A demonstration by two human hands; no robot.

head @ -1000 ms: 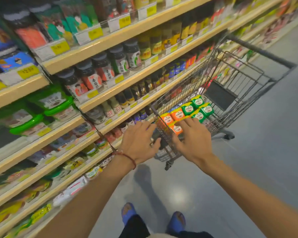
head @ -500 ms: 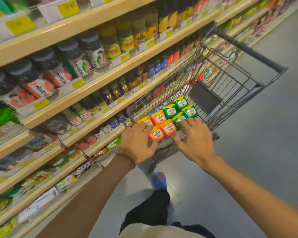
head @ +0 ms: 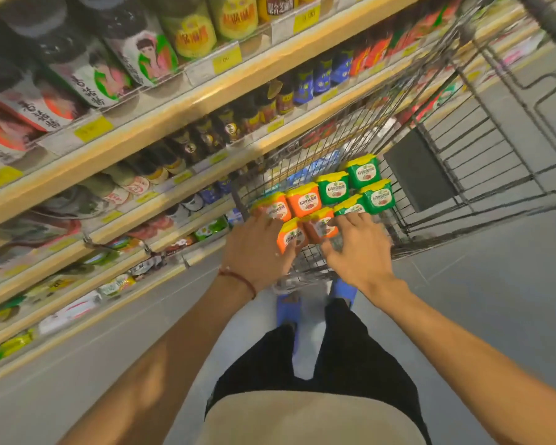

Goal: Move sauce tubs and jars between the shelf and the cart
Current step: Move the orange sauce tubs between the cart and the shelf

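Note:
Several yellow-lidded sauce tubs sit packed at the near end of the wire cart point(head: 482, 175): orange tubs point(head: 304, 200) toward me and green tubs point(head: 363, 171) behind them. My left hand point(head: 257, 252) wraps its fingers and thumb around the nearest orange tub point(head: 291, 236), which sits tilted. My right hand point(head: 357, 252) grips the orange tub beside it point(head: 320, 227), its fingertips also touching a green tub point(head: 349, 205). Jars point(head: 187, 30) and dark sauce bottles point(head: 206, 139) line the shelf point(head: 206, 94) on the left.
The shelf unit runs along the whole left side, close against the cart's left wall. A dark flap point(head: 418, 171) hangs inside the cart beyond the tubs. Grey floor point(head: 495, 300) lies to the right, and my blue sandals point(head: 286, 309) stand just below the cart.
The view has moved closer to the cart and tilted down. Both hands have slid from the cart's near edge onto the front orange tubs and closed around them.

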